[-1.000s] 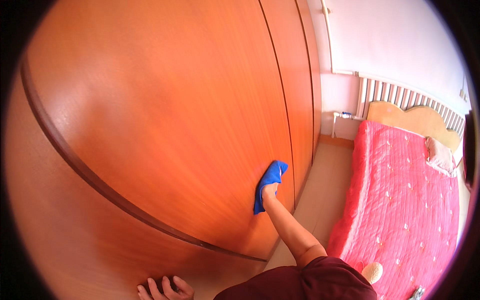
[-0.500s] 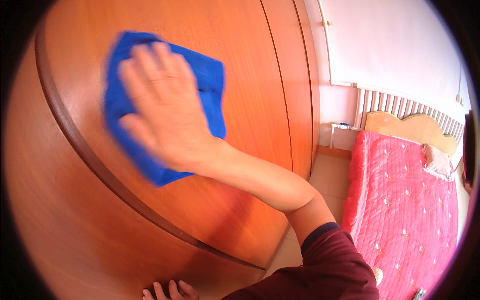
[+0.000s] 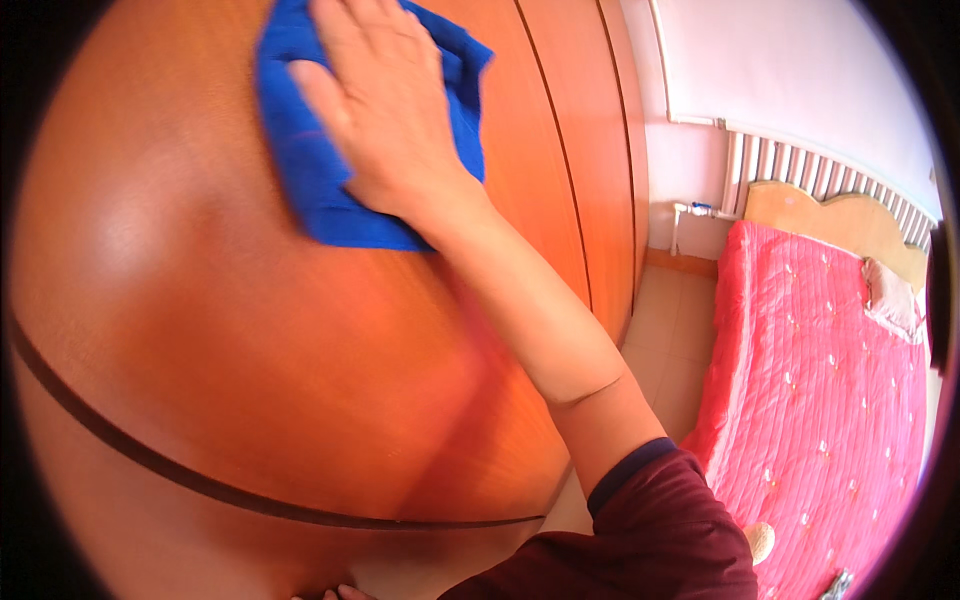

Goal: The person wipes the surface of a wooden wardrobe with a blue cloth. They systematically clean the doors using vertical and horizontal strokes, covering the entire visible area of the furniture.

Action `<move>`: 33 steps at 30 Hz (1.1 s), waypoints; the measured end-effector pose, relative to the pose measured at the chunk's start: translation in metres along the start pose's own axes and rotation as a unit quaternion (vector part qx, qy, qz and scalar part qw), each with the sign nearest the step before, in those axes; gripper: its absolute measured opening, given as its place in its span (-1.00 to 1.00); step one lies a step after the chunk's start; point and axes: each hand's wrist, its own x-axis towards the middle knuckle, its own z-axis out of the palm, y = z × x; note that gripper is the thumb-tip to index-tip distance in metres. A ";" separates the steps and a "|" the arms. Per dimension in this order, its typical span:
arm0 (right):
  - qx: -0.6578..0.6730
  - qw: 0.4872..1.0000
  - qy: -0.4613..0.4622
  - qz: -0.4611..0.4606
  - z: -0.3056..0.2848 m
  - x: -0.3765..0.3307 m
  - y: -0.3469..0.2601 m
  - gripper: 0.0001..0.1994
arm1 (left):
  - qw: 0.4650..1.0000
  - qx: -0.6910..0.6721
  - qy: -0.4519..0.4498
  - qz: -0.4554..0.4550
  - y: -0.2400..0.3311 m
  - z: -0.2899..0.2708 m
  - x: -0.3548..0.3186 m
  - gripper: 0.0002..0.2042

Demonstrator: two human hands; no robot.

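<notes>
A blue cloth (image 3: 310, 150) lies against the orange-brown wooden panel (image 3: 250, 370) of what looks like a wardrobe. Flat on top of the cloth, my right hand (image 3: 395, 115) presses it to the wood with fingers stretched out; the fingertips run up to the picture's upper edge. Part of the cloth is bunched beside the fingers. At the lower edge only a few fingertips of my left hand (image 3: 345, 592) show, close to the lower part of the wood and apart from each other. The rest of that hand is out of sight.
A dark strip (image 3: 200, 480) curves across the lower wood, and upright seams divide the panels further along. To the right stands a bed with a pink quilt (image 3: 810, 400), a small pillow (image 3: 890, 297) and a wooden headboard (image 3: 840, 215). Behind it is a white radiator (image 3: 800, 160).
My right hand and the cloth have moved up and to the right across the panel. The view has shifted, and less of my left hand shows at the lower edge.
</notes>
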 end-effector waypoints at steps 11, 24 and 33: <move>-0.087 0.867 -0.034 0.489 -0.109 -0.249 0.090 -0.45 | 0.999 0.035 0.001 0.033 0.000 -0.007 0.009 -0.74; -0.184 0.886 0.003 0.426 -0.070 -0.276 0.061 -0.51 | 1.000 -0.015 0.017 0.018 -0.012 -0.002 0.003 -0.81; 0.153 0.973 -0.116 -0.130 -0.015 -0.009 -0.115 -0.39 | 1.000 -0.028 0.006 0.001 -0.012 -0.002 -0.005 -0.83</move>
